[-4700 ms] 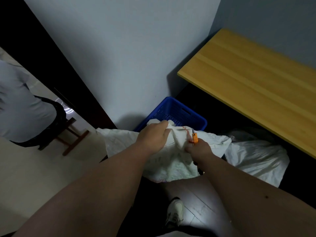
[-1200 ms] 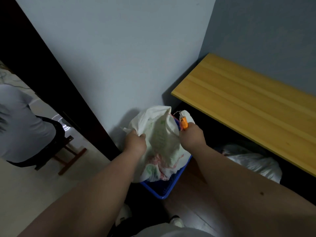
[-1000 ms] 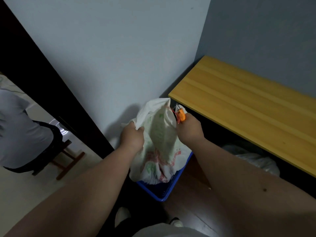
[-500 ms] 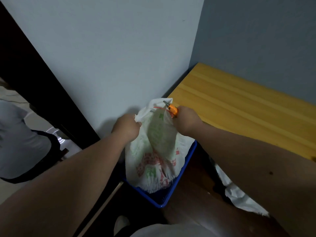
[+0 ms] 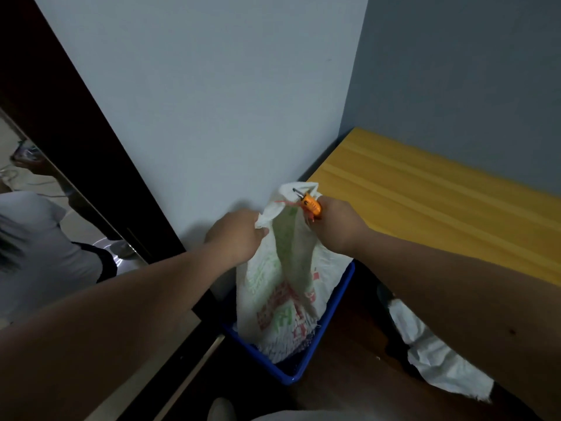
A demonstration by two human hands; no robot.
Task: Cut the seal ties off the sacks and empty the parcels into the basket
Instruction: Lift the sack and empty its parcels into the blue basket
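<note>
Sack point(image 5: 282, 287) mouth down inside basket point(image 5: 326, 335), parcels out of sight

the sack point(image 5: 282, 302) carries red and green printed characters, too blurred to read.

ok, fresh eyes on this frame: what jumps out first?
The white printed sack at centre, held upended by both hands with its open end down in the blue basket on the floor. The left hand grips one corner; the right hand grips the other along with an orange cutter. A yellow wooden tabletop fills the right side.
</note>
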